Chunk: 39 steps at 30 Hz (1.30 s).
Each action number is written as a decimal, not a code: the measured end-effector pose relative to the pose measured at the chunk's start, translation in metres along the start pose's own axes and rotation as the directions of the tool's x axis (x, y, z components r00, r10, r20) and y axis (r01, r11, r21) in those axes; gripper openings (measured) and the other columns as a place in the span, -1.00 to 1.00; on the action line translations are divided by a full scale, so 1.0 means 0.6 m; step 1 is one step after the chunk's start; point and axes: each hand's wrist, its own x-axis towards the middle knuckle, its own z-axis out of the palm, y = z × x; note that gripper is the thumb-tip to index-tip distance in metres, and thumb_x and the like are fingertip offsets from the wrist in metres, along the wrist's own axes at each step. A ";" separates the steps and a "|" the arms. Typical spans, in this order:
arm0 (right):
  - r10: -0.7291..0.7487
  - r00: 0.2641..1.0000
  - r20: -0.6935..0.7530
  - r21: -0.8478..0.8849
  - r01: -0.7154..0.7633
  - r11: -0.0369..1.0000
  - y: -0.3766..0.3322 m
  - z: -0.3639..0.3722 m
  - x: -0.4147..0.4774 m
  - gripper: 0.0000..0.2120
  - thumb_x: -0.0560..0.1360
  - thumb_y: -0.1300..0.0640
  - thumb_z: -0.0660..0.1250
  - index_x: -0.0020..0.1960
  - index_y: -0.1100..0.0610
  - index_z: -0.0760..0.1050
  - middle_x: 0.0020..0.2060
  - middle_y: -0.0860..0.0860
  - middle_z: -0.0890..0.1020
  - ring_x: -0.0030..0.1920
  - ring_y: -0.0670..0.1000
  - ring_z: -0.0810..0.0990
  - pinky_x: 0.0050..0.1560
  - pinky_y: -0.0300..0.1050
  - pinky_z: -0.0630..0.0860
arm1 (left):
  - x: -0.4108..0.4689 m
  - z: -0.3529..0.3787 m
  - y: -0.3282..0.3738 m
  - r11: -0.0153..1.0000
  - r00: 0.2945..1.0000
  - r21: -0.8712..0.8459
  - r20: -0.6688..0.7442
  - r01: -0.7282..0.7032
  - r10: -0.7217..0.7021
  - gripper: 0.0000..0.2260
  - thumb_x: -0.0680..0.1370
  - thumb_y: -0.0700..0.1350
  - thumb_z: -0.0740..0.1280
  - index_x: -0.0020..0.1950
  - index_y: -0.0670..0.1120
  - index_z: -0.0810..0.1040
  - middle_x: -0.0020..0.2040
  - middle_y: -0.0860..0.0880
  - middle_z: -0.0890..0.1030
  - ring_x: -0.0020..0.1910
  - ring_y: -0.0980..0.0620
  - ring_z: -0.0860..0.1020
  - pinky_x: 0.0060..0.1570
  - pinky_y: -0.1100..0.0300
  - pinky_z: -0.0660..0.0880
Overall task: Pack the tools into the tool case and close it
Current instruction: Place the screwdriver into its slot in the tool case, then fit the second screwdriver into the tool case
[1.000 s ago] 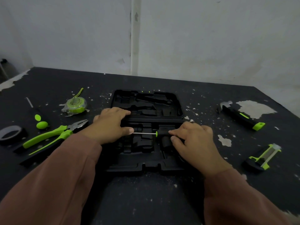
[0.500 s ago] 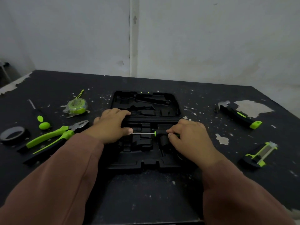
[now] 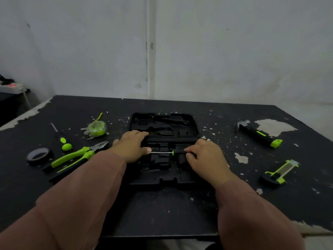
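Observation:
The black tool case (image 3: 195, 131) lies open in the middle of the dark table, its moulded slots facing up. A thin screwdriver (image 3: 163, 152) with a black and green handle lies across the near half of the case. My right hand (image 3: 203, 156) pinches its handle with thumb and fingertips. My left hand (image 3: 130, 147) rests on the case's left side, its thumb tip touching the end of the metal shaft and its fingers curled over the centre ridge.
Left of the case lie green pliers (image 3: 77, 156), a tape measure (image 3: 95, 129), a small green-handled screwdriver (image 3: 62, 139) and a roll of black tape (image 3: 38, 156). On the right lie a hammer (image 3: 257, 134) and a utility knife (image 3: 279, 172). The wall stands behind the table.
The hands and the screwdriver stay in the same place on the case. Only the camera has tilted up, so the table sits lower in view.

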 end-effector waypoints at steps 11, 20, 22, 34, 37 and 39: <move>0.089 0.996 0.013 0.276 -0.089 0.957 0.010 -0.018 -0.028 -0.80 0.49 0.14 0.24 0.03 0.05 0.62 0.02 -0.06 0.59 0.08 -0.09 0.51 0.07 -0.33 0.30 | -0.042 0.001 0.062 0.996 0.995 0.054 -0.058 -0.075 0.079 -0.42 0.52 0.10 0.24 0.49 0.00 0.15 0.50 -0.02 0.22 0.47 -0.05 0.20 0.44 -0.05 0.15; 0.142 0.983 -0.118 0.311 -0.099 0.945 0.027 -0.027 -0.069 -0.85 0.45 0.20 0.31 -0.03 0.10 0.63 -0.07 -0.05 0.53 0.08 -0.02 0.49 0.02 -0.27 0.28 | -0.079 0.014 0.158 0.964 0.964 0.007 -0.036 -0.264 0.264 -0.41 0.49 0.15 0.27 0.47 0.03 0.21 0.46 0.00 0.29 0.43 -0.04 0.27 0.41 -0.01 0.20; 0.159 0.980 -0.123 0.313 -0.114 0.943 0.033 -0.030 -0.075 -0.84 0.45 0.21 0.31 -0.03 0.12 0.63 -0.02 0.02 0.56 0.08 0.00 0.49 0.03 -0.23 0.31 | -0.081 0.023 0.173 0.955 0.955 0.006 -0.036 -0.296 0.296 -0.42 0.48 0.14 0.28 0.46 0.02 0.23 0.44 -0.01 0.31 0.42 -0.05 0.29 0.39 -0.02 0.23; 0.501 0.817 -0.287 0.291 -0.424 0.858 0.177 -0.074 -0.142 -0.84 0.46 0.18 0.27 -0.02 0.09 0.59 0.00 0.03 0.55 0.10 0.03 0.47 0.04 -0.23 0.29 | -0.082 0.086 0.350 0.844 0.839 -0.137 0.106 -0.519 0.533 -0.43 0.52 0.07 0.27 0.49 -0.02 0.18 0.46 -0.05 0.26 0.42 -0.07 0.27 0.40 0.01 0.26; 0.611 0.717 -0.335 0.324 -0.521 0.790 0.213 -0.073 -0.164 -0.80 0.43 0.22 0.29 0.05 0.13 0.56 0.09 0.09 0.50 0.16 0.10 0.43 0.14 -0.15 0.30 | -0.075 0.108 0.395 0.836 0.815 -0.128 0.183 -0.534 0.549 -0.40 0.53 0.06 0.28 0.50 -0.04 0.14 0.50 -0.08 0.19 0.47 -0.09 0.19 0.43 -0.01 0.21; 0.683 0.659 -0.316 0.424 -0.546 0.723 0.224 -0.070 -0.174 -0.75 0.43 0.28 0.28 0.10 0.17 0.53 0.15 0.13 0.44 0.20 0.13 0.42 0.19 -0.14 0.31 | -0.067 0.124 0.419 0.837 0.809 -0.109 0.220 -0.536 0.546 -0.40 0.52 0.06 0.29 0.49 -0.07 0.16 0.48 -0.11 0.22 0.46 -0.12 0.22 0.41 -0.04 0.24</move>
